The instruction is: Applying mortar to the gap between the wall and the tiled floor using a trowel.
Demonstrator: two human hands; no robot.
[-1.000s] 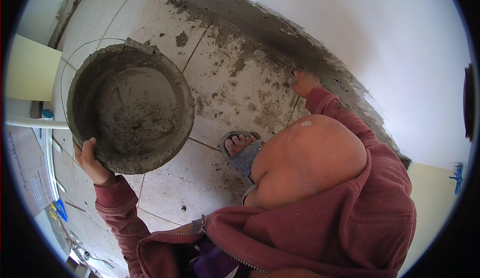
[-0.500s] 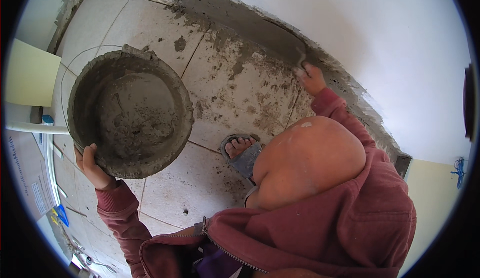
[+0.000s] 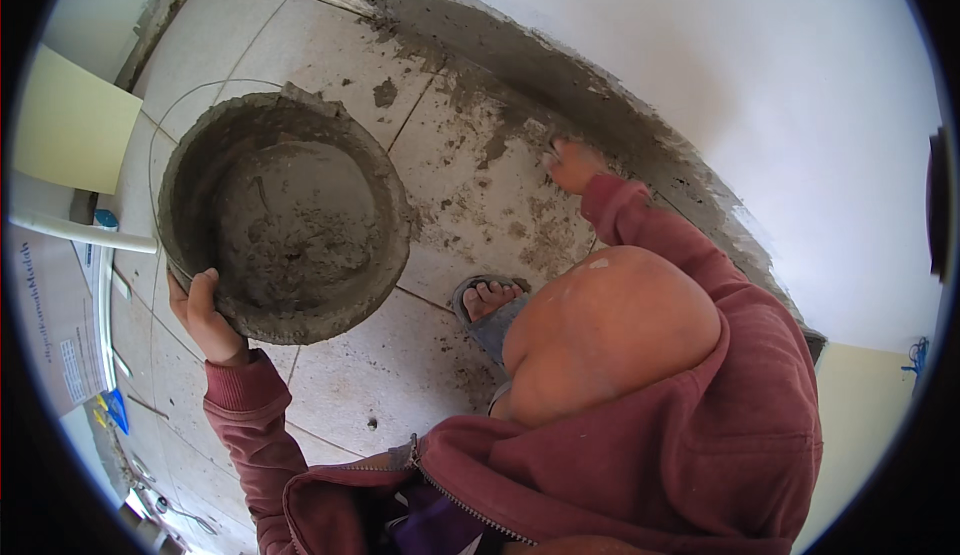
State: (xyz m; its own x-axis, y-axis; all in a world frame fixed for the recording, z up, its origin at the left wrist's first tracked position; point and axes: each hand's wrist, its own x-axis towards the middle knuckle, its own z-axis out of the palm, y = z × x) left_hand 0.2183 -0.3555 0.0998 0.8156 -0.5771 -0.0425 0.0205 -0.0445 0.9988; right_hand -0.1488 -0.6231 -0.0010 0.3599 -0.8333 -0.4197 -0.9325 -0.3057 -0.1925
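A mortar-caked bucket [image 3: 388, 295] is tilted toward me on the left. Wet grey mortar [image 3: 300, 200] lies inside it. My left hand [image 3: 208, 320] grips its near left rim, fingers on the wall and thumb over the edge. Low by the foot of the wall, my right hand [image 3: 577, 167] is closed around what looks like a trowel. Its blade is hard to make out against the grey mortar, and the fingers are slightly blurred. A band of fresh mortar [image 3: 470, 40] runs along the base of the white wall [image 3: 650, 25].
Smeared mortar and crumbs cover the floor tiles [image 3: 350, 395] between bucket and wall. My sandalled foot [image 3: 490, 305] and bent knee [image 3: 620, 325] are in the middle. A pale yellow panel [image 3: 75, 120], a white pipe [image 3: 90, 232] and a printed board [image 3: 55, 315] stand at the left.
My right hand has moved left and slightly down, away from the mortar band toward the floor tiles. The left hand still holds the bucket, which sits slightly farther right in view.
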